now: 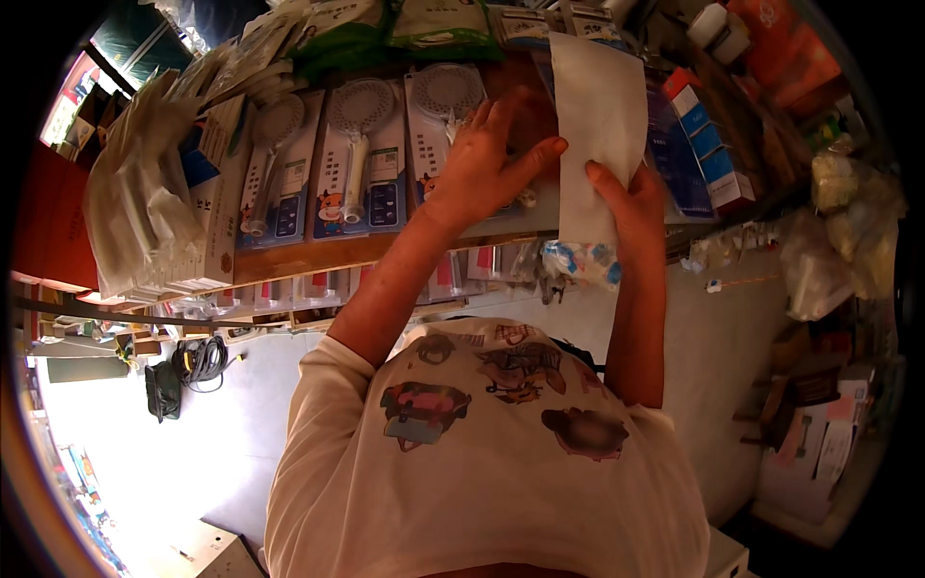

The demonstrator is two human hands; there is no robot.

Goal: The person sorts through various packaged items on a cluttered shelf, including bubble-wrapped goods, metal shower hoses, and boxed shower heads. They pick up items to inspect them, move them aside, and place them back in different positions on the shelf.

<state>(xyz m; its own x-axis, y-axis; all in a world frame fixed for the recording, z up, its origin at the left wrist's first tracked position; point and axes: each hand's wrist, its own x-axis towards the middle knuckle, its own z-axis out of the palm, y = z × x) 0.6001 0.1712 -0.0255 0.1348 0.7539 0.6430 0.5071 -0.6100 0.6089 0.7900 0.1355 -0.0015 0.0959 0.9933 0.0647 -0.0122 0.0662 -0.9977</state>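
My right hand grips a long white card by its lower right side, thumb across its face. The card stands roughly upright over the shelf edge. At its lower end shows a white piece with blue and orange patches; whether it belongs to the card I cannot tell. My left hand is open, thumb stretched toward the card, fingers over a packaged shower head. Left of it lie two more carded shower heads, a middle one and a left one, side by side.
Plastic-wrapped white boxes stack at the shelf's left end. Green-and-white bags lie behind. A blue-and-red box stands at right, with clear plastic bags beyond. A coiled black cable is on the floor at left.
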